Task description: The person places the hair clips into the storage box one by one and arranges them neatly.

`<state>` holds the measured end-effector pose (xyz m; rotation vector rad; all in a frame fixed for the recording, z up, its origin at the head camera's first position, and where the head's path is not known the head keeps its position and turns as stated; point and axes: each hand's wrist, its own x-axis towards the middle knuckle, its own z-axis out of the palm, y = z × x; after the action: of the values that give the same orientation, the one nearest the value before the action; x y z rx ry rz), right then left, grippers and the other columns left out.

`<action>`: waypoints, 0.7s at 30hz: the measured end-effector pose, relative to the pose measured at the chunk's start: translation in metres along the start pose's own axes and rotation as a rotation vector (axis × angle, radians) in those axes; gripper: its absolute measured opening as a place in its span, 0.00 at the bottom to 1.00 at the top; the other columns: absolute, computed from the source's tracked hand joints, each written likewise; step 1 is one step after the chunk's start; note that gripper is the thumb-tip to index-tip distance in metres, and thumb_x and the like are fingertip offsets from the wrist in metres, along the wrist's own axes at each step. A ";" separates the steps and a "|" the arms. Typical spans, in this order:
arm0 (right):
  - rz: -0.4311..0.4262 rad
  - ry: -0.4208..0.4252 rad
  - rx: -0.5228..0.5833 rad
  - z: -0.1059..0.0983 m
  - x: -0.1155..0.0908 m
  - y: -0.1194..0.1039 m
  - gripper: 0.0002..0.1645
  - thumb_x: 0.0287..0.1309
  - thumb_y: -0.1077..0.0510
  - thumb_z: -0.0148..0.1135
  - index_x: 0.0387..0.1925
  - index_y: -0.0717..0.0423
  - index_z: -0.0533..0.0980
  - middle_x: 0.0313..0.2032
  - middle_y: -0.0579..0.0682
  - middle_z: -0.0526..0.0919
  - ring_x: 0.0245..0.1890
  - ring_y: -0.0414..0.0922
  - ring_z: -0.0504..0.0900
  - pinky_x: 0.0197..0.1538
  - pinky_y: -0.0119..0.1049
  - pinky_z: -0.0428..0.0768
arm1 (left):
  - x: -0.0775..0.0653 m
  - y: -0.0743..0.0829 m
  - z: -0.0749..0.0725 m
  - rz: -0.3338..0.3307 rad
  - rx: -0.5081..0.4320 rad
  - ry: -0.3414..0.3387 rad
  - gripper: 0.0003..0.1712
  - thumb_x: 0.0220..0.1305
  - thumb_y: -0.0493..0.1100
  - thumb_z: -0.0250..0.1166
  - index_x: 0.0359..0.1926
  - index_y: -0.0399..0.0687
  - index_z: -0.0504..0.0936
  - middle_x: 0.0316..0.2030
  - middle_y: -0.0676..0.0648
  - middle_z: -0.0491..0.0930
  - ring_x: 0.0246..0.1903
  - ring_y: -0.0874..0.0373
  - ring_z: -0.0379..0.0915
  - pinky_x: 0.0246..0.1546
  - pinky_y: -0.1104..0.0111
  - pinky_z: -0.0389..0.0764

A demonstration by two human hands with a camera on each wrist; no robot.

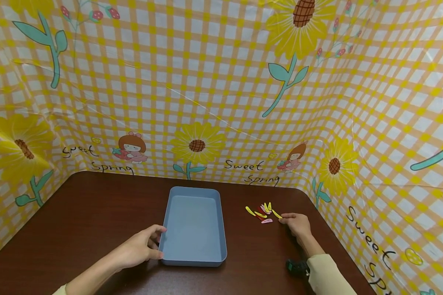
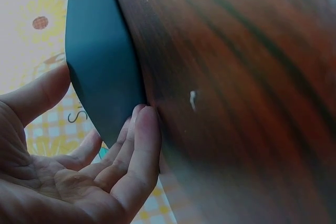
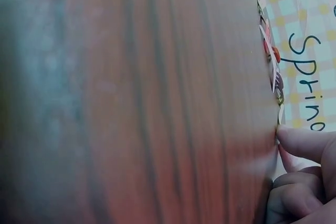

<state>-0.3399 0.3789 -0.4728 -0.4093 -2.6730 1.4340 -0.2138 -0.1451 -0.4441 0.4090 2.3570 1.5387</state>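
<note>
A shallow blue-grey tray (image 1: 192, 262) lies on the dark table in the head view. My left hand (image 1: 142, 248) is at its left side, thumb and fingers curved against the outer wall. In the left wrist view the left hand (image 2: 94, 166) touches the rim and lower edge of the tray (image 2: 100, 40). To the tray's right, yellow, pink and red snap hair clips lie in a loose pile, among them a pink hair clip (image 1: 267, 221). My right hand (image 1: 297, 225) pinches the end of a yellow hair clip (image 1: 276, 214) at the pile's right edge.
The brown wooden table (image 1: 107, 209) is enclosed by a yellow checked cloth (image 1: 214, 102) with sunflowers at the back and sides. A black device (image 1: 297, 267) is at the right wrist, beside the sleeve (image 1: 328, 274).
</note>
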 end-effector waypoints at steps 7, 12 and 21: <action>-0.004 0.002 -0.012 0.001 0.001 -0.002 0.22 0.60 0.59 0.66 0.53 0.69 0.80 0.17 0.43 0.77 0.11 0.37 0.58 0.18 0.33 0.62 | 0.001 -0.001 0.000 0.008 -0.001 0.001 0.39 0.57 0.36 0.74 0.67 0.37 0.67 0.50 0.37 0.73 0.42 0.50 0.74 0.35 0.60 0.77; -0.007 0.003 -0.023 0.002 0.001 -0.003 0.21 0.60 0.59 0.65 0.52 0.69 0.80 0.16 0.43 0.74 0.11 0.37 0.59 0.18 0.33 0.62 | 0.000 0.000 0.000 0.011 0.002 0.002 0.39 0.57 0.36 0.74 0.67 0.37 0.67 0.50 0.37 0.73 0.42 0.50 0.74 0.35 0.60 0.77; 0.003 0.021 -0.032 0.003 0.000 -0.002 0.19 0.61 0.60 0.64 0.50 0.68 0.81 0.20 0.45 0.78 0.11 0.37 0.60 0.18 0.33 0.63 | 0.000 -0.001 0.000 0.007 0.015 0.005 0.38 0.57 0.37 0.74 0.67 0.38 0.68 0.50 0.38 0.73 0.42 0.50 0.73 0.36 0.59 0.76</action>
<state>-0.3405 0.3759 -0.4729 -0.4285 -2.6836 1.3809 -0.2138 -0.1449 -0.4449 0.4182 2.3748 1.5274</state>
